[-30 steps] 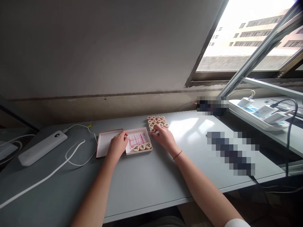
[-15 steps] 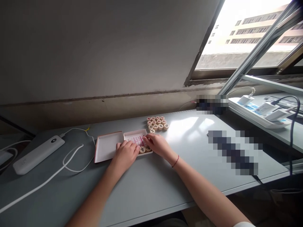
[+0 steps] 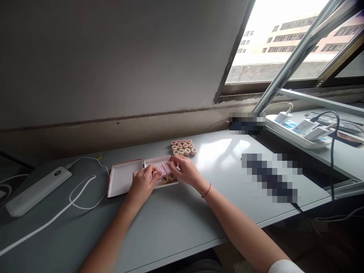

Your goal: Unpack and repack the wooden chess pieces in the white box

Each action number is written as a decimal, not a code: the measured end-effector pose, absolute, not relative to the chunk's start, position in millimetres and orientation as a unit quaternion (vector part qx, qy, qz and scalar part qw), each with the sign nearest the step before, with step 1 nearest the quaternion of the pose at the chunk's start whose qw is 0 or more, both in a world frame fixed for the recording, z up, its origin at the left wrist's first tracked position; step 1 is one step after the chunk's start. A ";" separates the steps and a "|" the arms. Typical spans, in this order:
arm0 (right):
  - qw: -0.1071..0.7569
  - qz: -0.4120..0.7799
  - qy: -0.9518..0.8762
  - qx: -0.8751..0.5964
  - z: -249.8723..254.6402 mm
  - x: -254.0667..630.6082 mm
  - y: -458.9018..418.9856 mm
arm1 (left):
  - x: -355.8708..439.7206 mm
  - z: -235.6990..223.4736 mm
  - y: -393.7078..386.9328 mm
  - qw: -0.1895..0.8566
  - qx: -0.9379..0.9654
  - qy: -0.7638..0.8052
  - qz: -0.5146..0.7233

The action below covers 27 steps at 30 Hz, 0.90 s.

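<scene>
Firstly, near edge: grey desk [image 3: 176,227], its front edge crossing below the forearms; a white sleeve [image 3: 284,266] at near right.
Right wrist: thin red bracelet [image 3: 206,190], worn loosely.
Left grip: left hand [image 3: 144,178], by the near left part of the box, thumb and fingers pinching the left end of a paper sheet [image 3: 162,169].
Right grip: right hand [image 3: 182,169], at the box's right side, thumb and curled fingers pinching the sheet's right end; exact contact partly hidden.
Sheet: marked with red grid lines, stretched between both hands, over the box tray [image 3: 149,162]; cannot tell whether its underside touches the tray.
Tray contents: black-marked xiangqi pieces [image 3: 165,179], two showing, near side, faces up.
Left of tray: box lid [image 3: 125,174], white inside, reddish rim.
Far left: white oblong electrical unit [image 3: 38,192], cable plugged into its far end; thicker white cable [image 3: 57,214] nearer.
Right side: dark pixelated object [image 3: 270,176], lying on the desk.
Beyond tray: xiangqi block [image 3: 182,146], three visible rows of four, the two far rows red-marked.
Far right: power strip [image 3: 274,122] on a shelf, adapters plugged in.
Background: wall [image 3: 113,60]; window [image 3: 256,72].
</scene>
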State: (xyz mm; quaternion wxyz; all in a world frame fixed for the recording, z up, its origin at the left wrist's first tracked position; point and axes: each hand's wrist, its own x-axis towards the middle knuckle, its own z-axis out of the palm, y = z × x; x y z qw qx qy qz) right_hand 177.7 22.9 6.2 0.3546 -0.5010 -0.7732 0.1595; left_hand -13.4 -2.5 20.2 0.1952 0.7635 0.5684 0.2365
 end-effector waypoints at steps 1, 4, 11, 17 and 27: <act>0.365 0.162 -0.786 -0.471 9.3 178.2 20.7 | -13.2 19.7 -1.6 0.224 0.740 0.569 0.279; 0.378 0.183 -0.813 -0.404 14.7 175.7 14.6 | -10.7 17.1 -0.6 0.345 0.662 0.547 0.379; 0.395 0.339 -0.769 -0.371 20.5 166.9 7.9 | -5.9 15.1 -1.2 0.490 0.555 0.494 0.456; 0.419 0.391 -0.697 -0.432 26.1 182.8 19.2 | -3.5 15.5 -1.9 0.535 0.503 0.511 0.447; 0.292 0.259 -0.634 -0.668 14.1 243.5 42.5 | -3.4 14.8 -3.3 0.513 0.508 0.526 0.450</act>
